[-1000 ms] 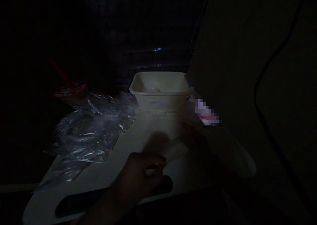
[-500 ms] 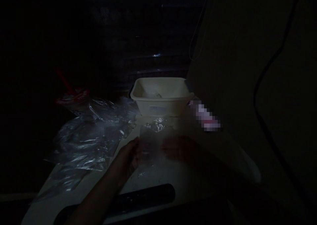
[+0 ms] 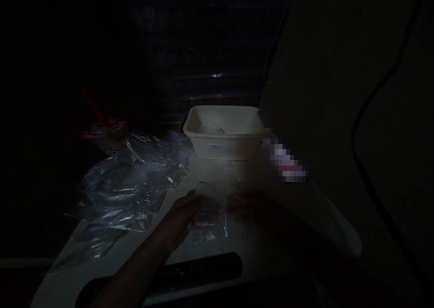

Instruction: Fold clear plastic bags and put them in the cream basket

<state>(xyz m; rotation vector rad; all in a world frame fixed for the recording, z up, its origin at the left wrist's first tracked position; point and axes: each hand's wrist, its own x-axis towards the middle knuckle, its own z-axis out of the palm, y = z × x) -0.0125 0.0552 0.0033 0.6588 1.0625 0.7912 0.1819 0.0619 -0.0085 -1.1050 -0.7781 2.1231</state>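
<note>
A small clear plastic bag is stretched between my two hands above the pale table. My left hand grips its left side, thumb on top and fingers curled underneath. At the right side, my right hand has its fingers closed on the bag's edge; deep shadow and blur soften their outline. Whatever the bag may contain is too dark to make out. Just beyond the hands stands a cream plastic tub with dark handles, and something translucent lies inside it.
A heap of crumpled clear plastic covers the table's left side. Behind it stands a cup with a red lid and straw. A pixelated pink item lies right of the tub. A long dark slot runs along the near edge.
The right hand has come in against the bag's edge, and the bag's top has tipped down a little. The whole view has shifted slightly.
</note>
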